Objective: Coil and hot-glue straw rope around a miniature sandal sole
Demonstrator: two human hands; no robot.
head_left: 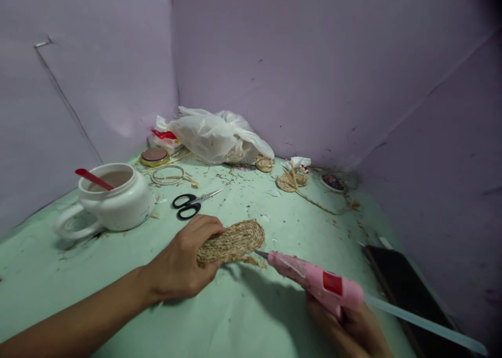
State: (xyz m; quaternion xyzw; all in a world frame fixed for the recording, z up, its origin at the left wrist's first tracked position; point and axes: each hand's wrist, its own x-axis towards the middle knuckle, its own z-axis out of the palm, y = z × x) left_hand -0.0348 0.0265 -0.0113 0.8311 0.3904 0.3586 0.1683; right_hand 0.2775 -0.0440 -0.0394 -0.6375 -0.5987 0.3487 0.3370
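Okay, left hand [182, 261] pinches straw coil [239, 238] right of, nearer than scissors [196, 200], long axis sideways; right hand [347, 324] wraps glue gun [309, 277], nozzle [262, 254] pointing left beside coil.

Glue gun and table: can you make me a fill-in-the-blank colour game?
The right hand holds a glue gun coloured mostly ____.
The scissors have handles coloured ____.
The left hand grips a coiled woven piece above a light ____ tabletop.
The stick in the white mug is coloured ____.

Missing words: pink, black, green, red.
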